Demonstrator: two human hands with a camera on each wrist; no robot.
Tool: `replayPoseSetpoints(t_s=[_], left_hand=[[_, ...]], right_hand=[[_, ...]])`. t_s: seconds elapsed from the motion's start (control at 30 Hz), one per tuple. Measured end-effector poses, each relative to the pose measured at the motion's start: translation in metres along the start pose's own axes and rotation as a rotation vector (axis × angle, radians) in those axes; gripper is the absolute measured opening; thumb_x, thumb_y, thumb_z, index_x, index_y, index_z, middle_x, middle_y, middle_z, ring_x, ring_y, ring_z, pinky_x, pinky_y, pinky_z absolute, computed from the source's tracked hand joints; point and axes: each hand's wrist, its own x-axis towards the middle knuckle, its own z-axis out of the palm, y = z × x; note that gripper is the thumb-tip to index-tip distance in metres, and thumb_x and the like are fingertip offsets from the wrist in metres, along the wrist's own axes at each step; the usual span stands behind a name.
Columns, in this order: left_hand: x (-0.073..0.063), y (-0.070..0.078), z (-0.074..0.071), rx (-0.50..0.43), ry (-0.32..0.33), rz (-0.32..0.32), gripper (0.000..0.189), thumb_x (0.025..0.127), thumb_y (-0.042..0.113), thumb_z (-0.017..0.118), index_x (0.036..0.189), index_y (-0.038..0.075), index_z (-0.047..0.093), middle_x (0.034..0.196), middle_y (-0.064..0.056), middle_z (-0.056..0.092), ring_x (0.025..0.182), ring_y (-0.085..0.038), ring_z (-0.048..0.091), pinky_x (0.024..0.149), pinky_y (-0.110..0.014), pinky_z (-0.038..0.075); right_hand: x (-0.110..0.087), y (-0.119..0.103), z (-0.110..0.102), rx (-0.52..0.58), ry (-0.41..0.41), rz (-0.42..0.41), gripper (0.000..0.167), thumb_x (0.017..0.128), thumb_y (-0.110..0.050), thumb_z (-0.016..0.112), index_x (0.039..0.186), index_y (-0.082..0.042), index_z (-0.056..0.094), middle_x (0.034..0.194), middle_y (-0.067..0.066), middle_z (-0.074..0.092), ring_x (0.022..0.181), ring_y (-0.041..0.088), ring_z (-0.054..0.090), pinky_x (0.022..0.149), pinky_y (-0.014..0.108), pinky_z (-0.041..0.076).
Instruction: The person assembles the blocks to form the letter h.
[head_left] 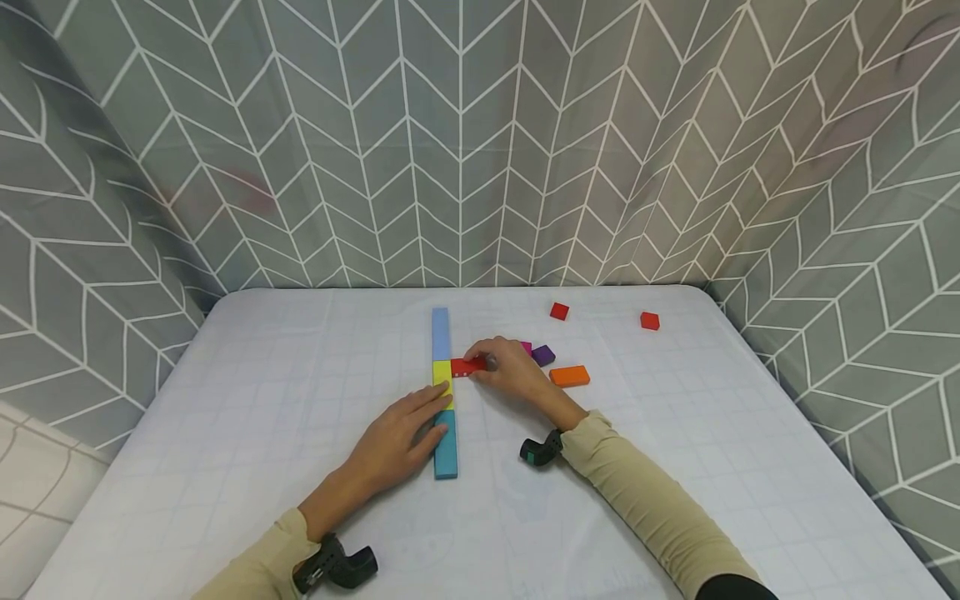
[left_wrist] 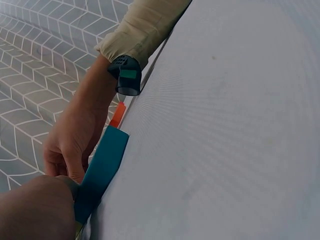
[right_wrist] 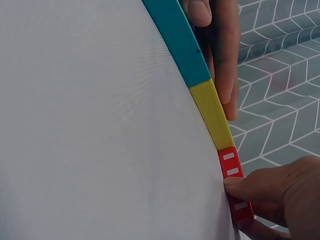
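In the head view a light blue block [head_left: 440, 332], a yellow block [head_left: 441, 372] and a teal block [head_left: 446, 460] lie end to end in one line. My right hand [head_left: 512, 367] pinches a red block [head_left: 460, 367] with white marks between thumb and fingers. One end of that red block meets the side of the yellow block, at a right angle to the line. My left hand [head_left: 396, 439] rests its extended fingers on the yellow and teal blocks from the left. The right wrist view shows the thumb on the red block's white-marked side [right_wrist: 230, 162].
Right of the right hand lie an orange block [head_left: 570, 377], a purple block [head_left: 543, 356] and a partly hidden magenta block [head_left: 527, 346]. Two small red blocks, one nearer [head_left: 559, 311] and one farther right [head_left: 649, 321], sit toward the back edge. A patterned curtain [head_left: 480, 167] hangs behind.
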Motion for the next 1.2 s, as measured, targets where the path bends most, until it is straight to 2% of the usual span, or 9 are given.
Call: replayPoseSetpoints(t_s=[0.5,0.77,1.07,1.2], left_hand=[[0.000,0.000,0.000,-0.013,-0.005,-0.003,0.049,0.102,0.028,0.069,0.146,0.008,0.061,0.156,-0.005,0.051,0.144,-0.026,0.046,0.117,-0.047,0.037],[0.000,0.001,0.000,-0.001,-0.033,-0.032,0.050,0.104,0.032,0.065,0.149,0.011,0.059,0.158,-0.003,0.048,0.146,-0.024,0.043,0.119,-0.045,0.034],[-0.001,0.001,0.001,0.013,-0.065,-0.055,0.052,0.105,0.034,0.064,0.151,0.013,0.057,0.160,-0.001,0.046,0.147,-0.023,0.041,0.119,-0.044,0.033],[-0.001,0.002,0.001,0.013,-0.064,-0.060,0.052,0.105,0.034,0.064,0.152,0.013,0.056,0.160,-0.001,0.046,0.147,-0.023,0.041,0.119,-0.044,0.033]], right_hand=[[-0.003,0.000,-0.002,0.027,0.010,-0.005,0.029,0.091,-0.004,0.081,0.118,-0.006,0.074,0.116,0.006,0.072,0.104,0.024,0.062,0.099,0.040,0.053],[-0.006,0.004,-0.005,-0.014,0.001,-0.006,0.031,0.091,-0.007,0.081,0.121,-0.005,0.073,0.120,0.008,0.071,0.109,0.026,0.062,0.103,0.041,0.051],[-0.023,0.017,-0.017,0.022,0.026,0.046,0.036,0.092,-0.009,0.080,0.126,-0.004,0.070,0.124,0.008,0.070,0.116,0.026,0.062,0.106,0.044,0.050],[-0.033,0.028,-0.024,0.045,0.072,0.044,0.031,0.091,-0.007,0.080,0.121,-0.003,0.072,0.114,0.006,0.072,0.107,0.024,0.065,0.098,0.042,0.054]])
